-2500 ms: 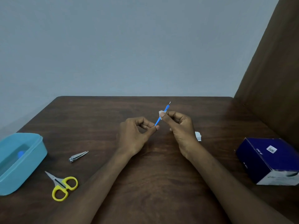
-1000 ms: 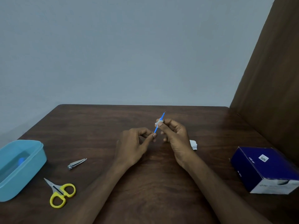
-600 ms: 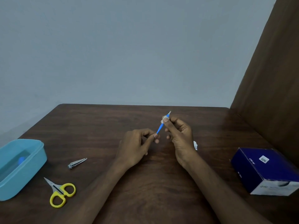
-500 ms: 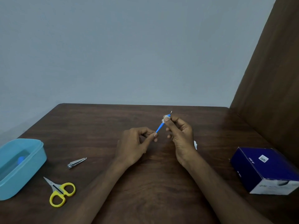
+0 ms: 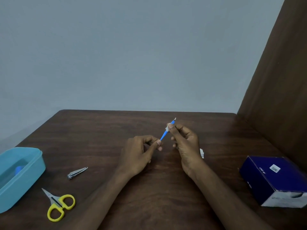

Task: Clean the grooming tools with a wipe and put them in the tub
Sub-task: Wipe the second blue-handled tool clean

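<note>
Wipe [image 5: 167, 127] slid up thin blue stick [image 5: 163, 135], apparently metal-tipped; both hands' fingers [image 5: 173, 130] pinching.

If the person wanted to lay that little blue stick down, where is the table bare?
Bare wood runs along the table's far edge, and between the right hand and the navy box. The left is crowded: nail clipper and yellow scissors lie beside the blue tub.

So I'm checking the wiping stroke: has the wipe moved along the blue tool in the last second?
Yes. The wipe slid up the blue tool, from mid-shaft toward its metal tip.
</note>
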Available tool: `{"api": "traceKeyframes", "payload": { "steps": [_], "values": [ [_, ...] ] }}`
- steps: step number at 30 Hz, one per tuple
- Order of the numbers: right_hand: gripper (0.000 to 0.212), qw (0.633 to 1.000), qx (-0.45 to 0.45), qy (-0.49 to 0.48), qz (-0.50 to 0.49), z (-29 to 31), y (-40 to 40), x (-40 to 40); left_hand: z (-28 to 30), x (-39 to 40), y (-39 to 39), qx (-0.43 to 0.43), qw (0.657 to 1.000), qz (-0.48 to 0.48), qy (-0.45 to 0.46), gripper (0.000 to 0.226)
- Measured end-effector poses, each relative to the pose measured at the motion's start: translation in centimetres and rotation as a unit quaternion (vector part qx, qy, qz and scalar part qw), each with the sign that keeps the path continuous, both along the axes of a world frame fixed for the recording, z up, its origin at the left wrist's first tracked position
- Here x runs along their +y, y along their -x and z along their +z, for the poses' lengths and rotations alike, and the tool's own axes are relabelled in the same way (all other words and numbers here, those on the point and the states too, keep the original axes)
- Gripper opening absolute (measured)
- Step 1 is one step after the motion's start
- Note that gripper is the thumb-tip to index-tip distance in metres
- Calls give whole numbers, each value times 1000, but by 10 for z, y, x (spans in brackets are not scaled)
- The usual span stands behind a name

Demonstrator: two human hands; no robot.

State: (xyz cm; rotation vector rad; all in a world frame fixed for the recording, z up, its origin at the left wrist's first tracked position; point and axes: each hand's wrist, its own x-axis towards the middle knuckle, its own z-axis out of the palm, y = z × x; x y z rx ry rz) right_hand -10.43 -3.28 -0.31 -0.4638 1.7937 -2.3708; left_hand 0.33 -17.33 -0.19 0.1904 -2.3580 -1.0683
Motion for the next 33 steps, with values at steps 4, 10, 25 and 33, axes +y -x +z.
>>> {"api": "traceKeyframes", "payload": {
  "steps": [4,10,25,33],
  "values": [
    [13,999,-4,30,-20,3,0,3,-2,0,0,-1,1000,-7,1,20],
    [13,1000,4,4,-9,2,0,3,-3,-2,1,11,1000,21,-10,16],
    [12,997,-34,72,-22,1,3,4,-10,-5,7,41,996,73,-15,15],
    [9,993,-6,83,-80,1,9,7,-6,0,3,25,998,50,10,12]
  ]
}}
